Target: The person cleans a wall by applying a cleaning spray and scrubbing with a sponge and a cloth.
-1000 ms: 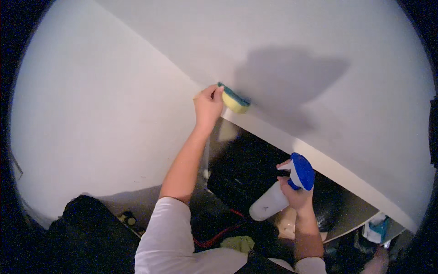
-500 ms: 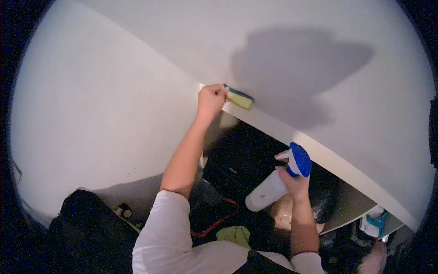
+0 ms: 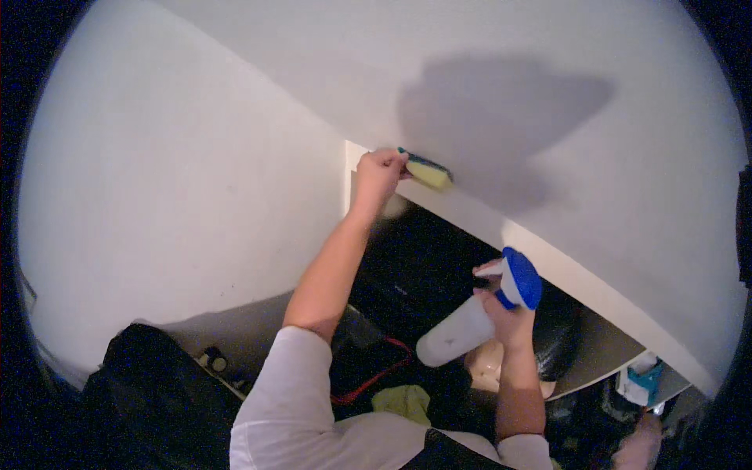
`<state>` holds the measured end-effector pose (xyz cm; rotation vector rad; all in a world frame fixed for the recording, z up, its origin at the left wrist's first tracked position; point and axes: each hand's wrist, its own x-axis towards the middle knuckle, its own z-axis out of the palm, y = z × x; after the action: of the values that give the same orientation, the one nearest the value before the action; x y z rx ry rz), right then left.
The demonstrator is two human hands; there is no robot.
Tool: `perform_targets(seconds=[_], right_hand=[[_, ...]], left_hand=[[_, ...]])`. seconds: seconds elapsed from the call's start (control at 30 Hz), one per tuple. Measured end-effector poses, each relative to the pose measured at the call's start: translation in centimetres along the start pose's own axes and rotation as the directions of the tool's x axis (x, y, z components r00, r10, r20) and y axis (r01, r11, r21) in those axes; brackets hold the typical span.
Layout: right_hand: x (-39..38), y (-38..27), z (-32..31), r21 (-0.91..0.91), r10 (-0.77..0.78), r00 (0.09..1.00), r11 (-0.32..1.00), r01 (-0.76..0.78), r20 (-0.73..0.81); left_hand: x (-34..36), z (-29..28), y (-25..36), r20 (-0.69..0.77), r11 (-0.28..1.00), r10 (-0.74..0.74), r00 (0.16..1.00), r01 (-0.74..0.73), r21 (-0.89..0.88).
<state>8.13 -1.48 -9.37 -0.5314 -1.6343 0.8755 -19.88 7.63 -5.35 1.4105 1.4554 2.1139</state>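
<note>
Pinched by one end in my left hand is a yellow sponge with a dark green scouring side. That green side faces the white wall, at the pale ledge along the wall's lower edge; whether it touches cannot be told. Lower and to the right, my right hand is wrapped round the neck of a spray bottle, with fingers at the white trigger. The bottle has a translucent white body and a blue-and-white head, and it tilts with its base toward the lower left.
A pale ledge runs down to the right above a dark recess. Black fabric lies at lower left. Below sit a green cloth, a red cord and a teal-and-white item. A shadow falls on the wall.
My left hand and the sponge have shifted a little to the right along the ledge. The spray bottle in my right hand has moved only slightly.
</note>
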Motion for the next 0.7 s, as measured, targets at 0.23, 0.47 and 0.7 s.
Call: perform_targets(seconds=[0.23, 0.47, 0.7], right_hand=[[-0.4, -0.3, 0.2, 0.059, 0.029, 1.000, 0.998, -0.029, -0.001], [-0.4, -0.4, -0.5, 0.098, 0.084, 0.996, 0.992, -0.085, 0.012], [-1.1, -0.6, -0.5, 0.130, 0.135, 0.991, 0.983, -0.133, -0.009]], left_hand=[[-1.6, 0.6, 4.6, 0.126, 0.990, 0.044, 0.991, -0.026, -0.135], [1.5, -0.3, 0.9, -0.020, 0.992, -0.126, 0.992, 0.127, 0.026], [0.5, -1.4, 0.9, 0.033, 0.987, 0.006, 0.999, -0.011, 0.162]])
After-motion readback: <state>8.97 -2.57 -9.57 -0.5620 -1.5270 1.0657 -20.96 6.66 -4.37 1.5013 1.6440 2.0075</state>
